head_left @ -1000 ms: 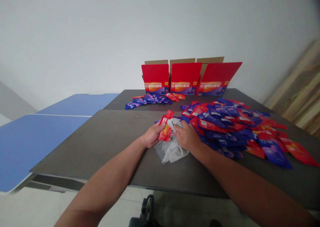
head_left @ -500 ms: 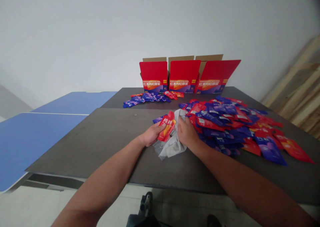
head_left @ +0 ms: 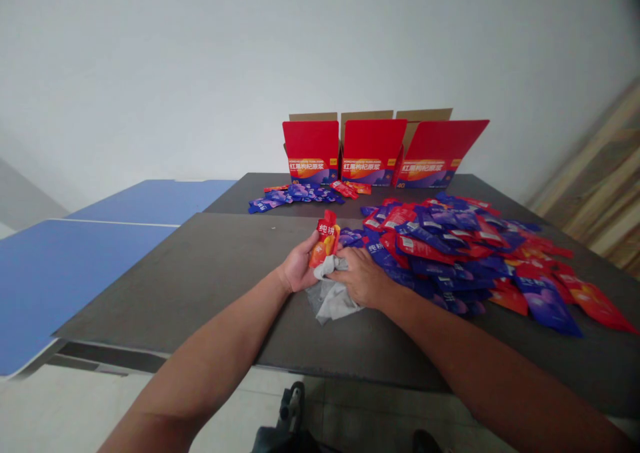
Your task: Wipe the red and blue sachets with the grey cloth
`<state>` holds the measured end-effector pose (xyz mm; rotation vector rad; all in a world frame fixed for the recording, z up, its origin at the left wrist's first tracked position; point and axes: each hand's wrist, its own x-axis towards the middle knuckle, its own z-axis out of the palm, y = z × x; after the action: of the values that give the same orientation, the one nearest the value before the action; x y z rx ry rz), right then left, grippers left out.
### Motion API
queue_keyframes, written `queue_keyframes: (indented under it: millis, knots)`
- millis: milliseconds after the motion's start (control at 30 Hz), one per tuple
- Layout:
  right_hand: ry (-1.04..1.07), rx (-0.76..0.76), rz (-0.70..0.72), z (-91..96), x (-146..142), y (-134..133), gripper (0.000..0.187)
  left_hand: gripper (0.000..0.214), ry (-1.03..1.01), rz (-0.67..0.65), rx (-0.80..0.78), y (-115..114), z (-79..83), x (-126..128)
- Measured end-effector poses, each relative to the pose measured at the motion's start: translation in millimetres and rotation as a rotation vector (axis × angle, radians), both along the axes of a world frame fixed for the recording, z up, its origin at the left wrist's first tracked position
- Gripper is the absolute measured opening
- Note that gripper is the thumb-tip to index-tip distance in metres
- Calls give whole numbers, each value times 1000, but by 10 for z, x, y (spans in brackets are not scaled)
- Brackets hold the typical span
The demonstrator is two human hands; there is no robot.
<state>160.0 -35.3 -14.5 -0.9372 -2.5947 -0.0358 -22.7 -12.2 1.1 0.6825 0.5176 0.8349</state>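
Observation:
My left hand (head_left: 301,264) is closed round a red pouch (head_left: 327,238) with an orange fruit print, its spout end pointing up and away from me. In my right hand (head_left: 364,276) is a grey cloth (head_left: 334,266), bunched under the fingers and pressed against the pouch's lower part. The cloth's loose end (head_left: 340,303) hangs down over the dark table (head_left: 225,273). Just right of my right hand lies a large heap of red and blue pouches (head_left: 445,240).
Three red open-topped cartons (head_left: 375,153) stand in a row at the table's back. Before them lies a smaller group of blue and red pouches (head_left: 300,194). A blue table (head_left: 110,260) adjoins on the left. Wooden boards (head_left: 600,193) lean at the far right.
The red pouch has turned more upright in my left hand. My right hand has moved left and down with the cloth, from the pouch's upper right side to its lower part.

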Motion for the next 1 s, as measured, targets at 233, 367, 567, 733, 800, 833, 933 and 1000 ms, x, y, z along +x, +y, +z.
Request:
queue_keyframes:
  millis: [233,367,567,733,800,833,933,1000]
  knots:
    - [47,-18,-279,89,-7,3,43,43,-18,-52,23,-32,-78,39]
    - [115,-26,-399,99,-5,13,44,41,49,-78,35,-49,-110,45]
    - [260,-25,-511,24,-2,102,47,41,50,-130,37,-47,-131,37]
    - [330,-47,-549,-28,6,169,51,42,-2,-148,15,-34,-117,14]
    - [395,-29,-555,-42,9,171,51,44,-11,-133,-15,-24,-95,1]
    - [414,-12,-539,-45,11,162,50,45,-12,-127,-26,-18,-83,-6]
    - [355,39,-352,-43,11,102,45,47,-34,-90,-30,0,-44,-14]
    - [262,66,-175,-39,4,47,40,47,-66,-49,-28,1,-15,-2]
